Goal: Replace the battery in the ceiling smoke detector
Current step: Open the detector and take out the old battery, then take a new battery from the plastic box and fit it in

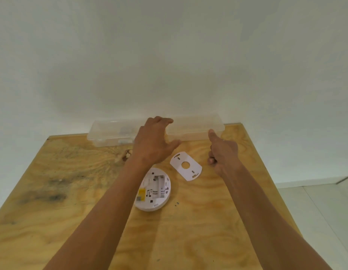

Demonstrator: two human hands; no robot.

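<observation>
The white round smoke detector [156, 191] lies back-up on the plywood table [72, 182], its battery bay showing and a yellow label at its left; my left forearm crosses its left edge. Its flat white mounting plate [185, 169] lies apart, just to the right. A long clear plastic box [196, 128] stands at the table's far edge against the wall. My left hand [155, 142] hovers over the middle of that box, fingers spread, holding nothing. My right hand [224, 152] is near the box's right end, thumb out, other fingers curled in; whether they enclose anything is hidden.
Small grey items [126, 131] show faintly inside the left part of the box. A white wall rises directly behind the table. The table's right edge drops to a pale floor [315, 201]. Two tiny dark specks [176, 204] lie right of the detector.
</observation>
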